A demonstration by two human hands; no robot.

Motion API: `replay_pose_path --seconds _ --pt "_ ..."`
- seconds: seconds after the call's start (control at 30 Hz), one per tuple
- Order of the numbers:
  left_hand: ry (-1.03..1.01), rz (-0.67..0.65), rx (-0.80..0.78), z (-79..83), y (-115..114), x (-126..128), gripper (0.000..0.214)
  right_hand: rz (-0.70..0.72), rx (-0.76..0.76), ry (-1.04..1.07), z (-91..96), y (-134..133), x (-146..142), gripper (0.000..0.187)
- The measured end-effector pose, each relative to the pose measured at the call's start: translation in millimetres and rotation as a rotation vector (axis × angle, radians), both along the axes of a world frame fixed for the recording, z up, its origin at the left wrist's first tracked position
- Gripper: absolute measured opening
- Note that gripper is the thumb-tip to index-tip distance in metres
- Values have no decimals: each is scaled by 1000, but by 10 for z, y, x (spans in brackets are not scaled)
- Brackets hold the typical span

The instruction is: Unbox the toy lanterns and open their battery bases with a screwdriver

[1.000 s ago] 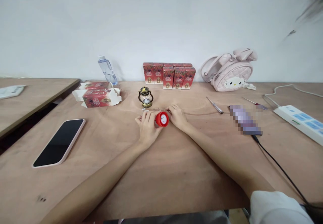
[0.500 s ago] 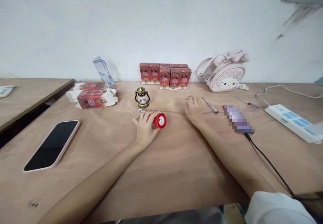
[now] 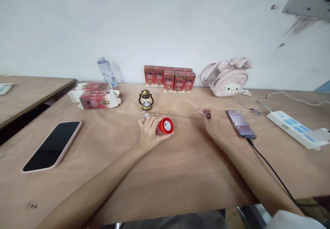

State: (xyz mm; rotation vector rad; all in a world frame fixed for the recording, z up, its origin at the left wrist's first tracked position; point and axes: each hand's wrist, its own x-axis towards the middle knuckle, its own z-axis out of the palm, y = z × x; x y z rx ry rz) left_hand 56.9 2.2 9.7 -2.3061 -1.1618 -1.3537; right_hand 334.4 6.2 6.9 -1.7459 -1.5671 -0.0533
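Right hand had picked up the screwdriver, fingers closed round its handle. Left hand still gripped the red cylinder, just in front of the lantern.

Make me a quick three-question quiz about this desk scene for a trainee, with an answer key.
1. True or false: the left hand holds the small red lantern.
2. Which tool is in the right hand? A) the screwdriver B) scissors C) a stapler
3. Fill in: the phone with the dark screen lies to the ____ of the left hand.

Key
1. True: the fingers wrap round the red lantern, which lies on its side on the table.
2. A: the thin shaft points away toward the row of red boxes.
3. Left.
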Motion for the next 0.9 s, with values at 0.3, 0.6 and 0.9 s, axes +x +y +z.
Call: replay_pose_path --seconds 0.3,0.6,0.9 --pt "-28 24 -22 6 -18 5 50 382 330 1033 385 -639 -884 30" --pt "-38 -23 -12 26 -34 9 50 468 361 712 263 -798 -879 20" --pt "16 -1 -41 -5 -17 -19 50 502 361 306 340 -895 -840 17"
